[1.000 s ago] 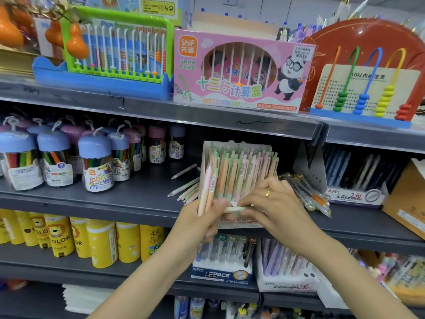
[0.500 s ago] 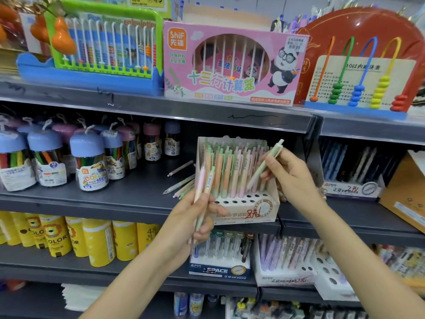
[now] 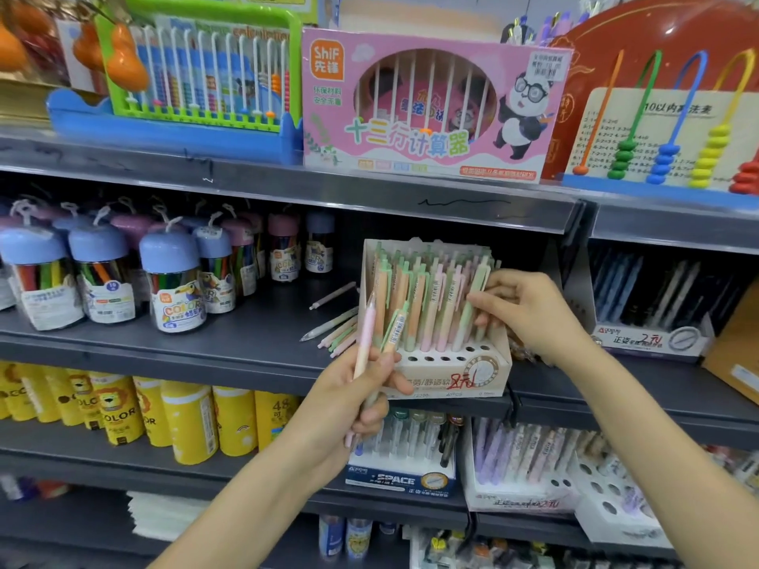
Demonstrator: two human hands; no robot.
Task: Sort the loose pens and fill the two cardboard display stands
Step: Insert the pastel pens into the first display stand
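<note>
Dark grey shop shelving (image 3: 246, 334) fills my view, three tiers of it packed with stationery. Along the top tier I see a green-framed abacus (image 3: 197, 71), a pink boxed abacus with a panda (image 3: 427, 104) and a red arched bead counter (image 3: 665, 117). On the middle shelf, at the left, stand clear jars of colour pens with blue and purple lids (image 3: 172, 281); below them sits a row of yellow tubs (image 3: 185, 420).

Mid-shelf stands the cardboard display stand (image 3: 451, 371), pale beige, with a back panel, a stepped front bored with round holes and a red handwritten price. Most of its holes carry upright pastel pens in green, peach and pink; the front row of holes shows open. My right hand (image 3: 530, 314) is at the stand's right side, fingers curled, pinching the green pen (image 3: 472, 305) that stands tilted in the last column.

My left hand (image 3: 353, 400) is in front of the stand and lower, its grip wrapped around a small bundle of held pens (image 3: 378, 338), one pink-and-peach, one green with a barcode sticker, tips pointing down.

Loose pens (image 3: 336, 330) lie flat on the shelf just left of the stand, one white one a little farther back. Lower down a blue-fronted pen box (image 3: 402, 478) and a white stand of purple pens (image 3: 530, 466) sit side by side.
</note>
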